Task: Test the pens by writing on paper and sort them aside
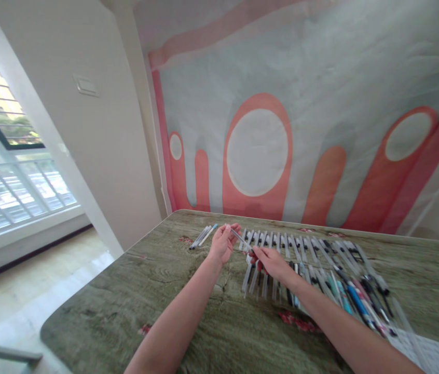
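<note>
A slim, pale pen (242, 240) slants between my two hands above the table. At its upper end the fingers of my left hand (222, 244) close round it. My right hand (271, 263) pinches its lower, dark end. Behind and to the right of my hands lies a row of clear tubes or pen barrels with dark parts (284, 244). A second row of similar clear pieces (256, 280) lies nearer, partly hidden by my right hand and forearm. Several slim pens or refills (203, 238) lie together left of my left hand, one with a blue end.
The wood-patterned table (126, 306) has a rounded left corner. Coloured pens, including a blue pen (359, 305), lie at the right beside printed paper (433, 353). A wall with a red-and-grey covering (258, 208) stands behind the table. A window (9, 135) is at the left.
</note>
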Demonstrator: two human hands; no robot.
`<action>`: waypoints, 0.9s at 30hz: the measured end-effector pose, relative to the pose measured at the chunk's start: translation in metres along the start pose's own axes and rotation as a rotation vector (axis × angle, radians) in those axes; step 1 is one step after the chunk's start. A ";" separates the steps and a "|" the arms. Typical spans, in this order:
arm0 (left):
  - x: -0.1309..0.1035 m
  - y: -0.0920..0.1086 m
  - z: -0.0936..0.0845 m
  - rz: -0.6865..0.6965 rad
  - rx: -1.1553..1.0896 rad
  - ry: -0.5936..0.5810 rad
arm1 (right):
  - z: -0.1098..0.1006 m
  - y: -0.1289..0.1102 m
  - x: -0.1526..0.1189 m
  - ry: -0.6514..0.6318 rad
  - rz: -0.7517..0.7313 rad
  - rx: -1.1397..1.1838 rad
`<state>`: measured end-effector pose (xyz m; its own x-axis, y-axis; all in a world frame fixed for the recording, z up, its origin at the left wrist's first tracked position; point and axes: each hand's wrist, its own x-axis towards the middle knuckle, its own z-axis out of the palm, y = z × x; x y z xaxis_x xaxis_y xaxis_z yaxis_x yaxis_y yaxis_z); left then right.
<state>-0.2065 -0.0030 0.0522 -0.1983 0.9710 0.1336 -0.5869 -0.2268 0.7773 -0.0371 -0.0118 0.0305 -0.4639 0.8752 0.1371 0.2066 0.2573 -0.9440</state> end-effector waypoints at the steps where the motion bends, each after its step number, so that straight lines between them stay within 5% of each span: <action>1: 0.000 0.000 0.000 0.000 -0.004 -0.001 | 0.000 0.000 0.000 -0.007 0.006 0.032; 7: 0.000 -0.001 0.001 0.000 -0.028 -0.003 | -0.001 0.003 0.002 0.113 -0.033 0.042; 21: 0.000 -0.001 0.000 0.009 -0.034 -0.021 | -0.002 -0.001 0.001 0.017 0.100 0.159; 27: 0.000 0.000 0.002 0.011 -0.011 -0.008 | -0.002 0.000 0.001 0.105 0.002 0.133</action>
<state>-0.2054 -0.0032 0.0534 -0.1985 0.9689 0.1476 -0.5931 -0.2386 0.7690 -0.0356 -0.0098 0.0312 -0.3698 0.9154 0.1589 0.0885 0.2049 -0.9748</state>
